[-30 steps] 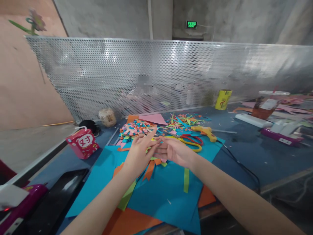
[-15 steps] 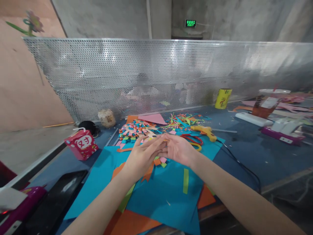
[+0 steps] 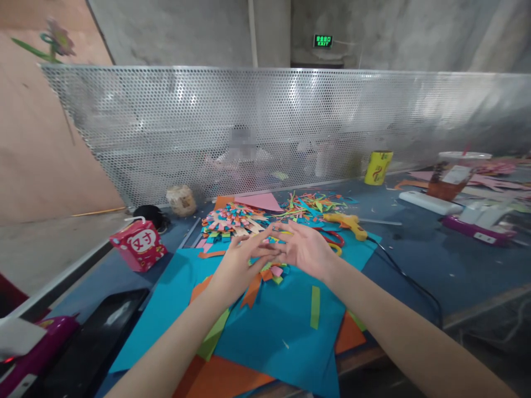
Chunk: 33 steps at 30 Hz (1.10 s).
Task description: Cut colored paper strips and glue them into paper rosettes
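A perforated silver metal screen (image 3: 166,110) stands behind the dark blue tabletop (image 3: 415,243). Bright blue paper sheets (image 3: 265,342) lie beneath both hands. The left hand (image 3: 238,265) and right hand (image 3: 307,251) have loosely spread fingers overlapping; whether they pinch anything I cannot tell. They partly cover the red-and-yellow-handled scissors (image 3: 339,239) and, below, a cluster of orange, pink and green paper tabs (image 3: 276,271). A yellow glue gun (image 3: 350,222) lies near the right hand.
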Each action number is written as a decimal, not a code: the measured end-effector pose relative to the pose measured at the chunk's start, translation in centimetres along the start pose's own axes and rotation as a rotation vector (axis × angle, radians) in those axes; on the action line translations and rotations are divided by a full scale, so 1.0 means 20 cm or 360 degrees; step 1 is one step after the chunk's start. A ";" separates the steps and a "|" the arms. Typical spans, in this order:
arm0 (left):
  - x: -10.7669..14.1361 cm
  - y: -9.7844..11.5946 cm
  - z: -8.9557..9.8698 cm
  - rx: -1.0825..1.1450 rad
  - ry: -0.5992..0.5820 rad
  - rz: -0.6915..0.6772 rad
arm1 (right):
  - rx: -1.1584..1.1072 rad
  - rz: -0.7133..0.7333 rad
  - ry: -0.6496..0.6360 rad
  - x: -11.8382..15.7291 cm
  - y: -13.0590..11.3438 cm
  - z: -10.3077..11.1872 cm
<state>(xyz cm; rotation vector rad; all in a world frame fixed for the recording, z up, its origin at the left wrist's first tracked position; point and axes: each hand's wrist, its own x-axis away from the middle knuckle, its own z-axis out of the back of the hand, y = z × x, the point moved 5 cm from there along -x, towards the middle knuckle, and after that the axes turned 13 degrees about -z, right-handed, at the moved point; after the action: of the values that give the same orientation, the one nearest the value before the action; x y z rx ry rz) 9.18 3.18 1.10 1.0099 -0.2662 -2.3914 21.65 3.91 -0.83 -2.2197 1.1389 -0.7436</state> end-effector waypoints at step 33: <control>0.09 -0.30 0.08 -0.0446 -0.0046 0.0694 | 0.1974 0.0541 0.0880 0.42 -0.34 0.09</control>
<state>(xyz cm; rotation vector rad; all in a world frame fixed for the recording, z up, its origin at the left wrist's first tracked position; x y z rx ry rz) 4.60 7.13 -1.12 0.7046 -0.1375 -1.9797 30.69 0.52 4.36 -0.7874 0.8354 -1.4295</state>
